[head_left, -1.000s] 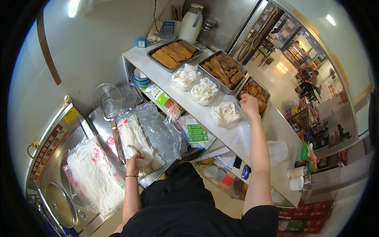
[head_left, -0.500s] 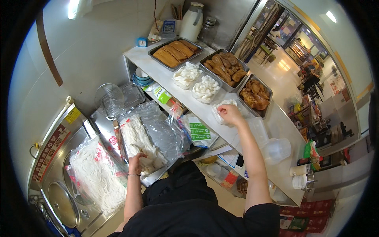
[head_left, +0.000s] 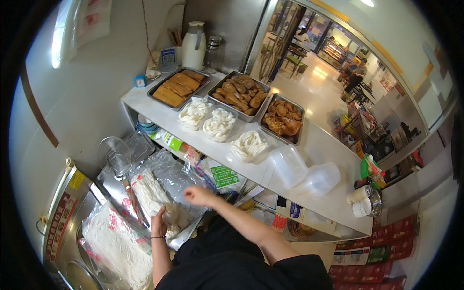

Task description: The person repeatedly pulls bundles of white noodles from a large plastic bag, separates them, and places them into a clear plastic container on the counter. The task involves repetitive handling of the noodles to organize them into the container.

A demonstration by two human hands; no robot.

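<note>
My left hand [head_left: 158,223] is closed at the near side of a heap of white noodles [head_left: 153,189] lying on an opened clear bag. Its fingers are partly hidden against the noodles. My right hand [head_left: 197,196] hangs above the crumpled clear plastic bag [head_left: 181,173], fingers curled in, nothing visible in them. On the white counter [head_left: 270,191] stand three clear tubs of noodles: a left tub [head_left: 194,112], a middle tub [head_left: 219,124] and a right tub [head_left: 249,146]. Beside them lie empty clear tubs [head_left: 289,166]. A second full bag of noodles [head_left: 116,244] rests over the sink at the left.
Metal trays of brown slabs [head_left: 179,88], brown pieces [head_left: 240,93] and sliced brown food [head_left: 282,118] line the counter's far side. A wire strainer [head_left: 115,157] lies by the noodles. A white jug [head_left: 194,46] stands at the back; jars [head_left: 361,200] stand at right.
My right hand has left the right noodle tub and swung back left over the plastic bag. My left hand has shifted down the side of the noodle heap. The view has turned rightward.
</note>
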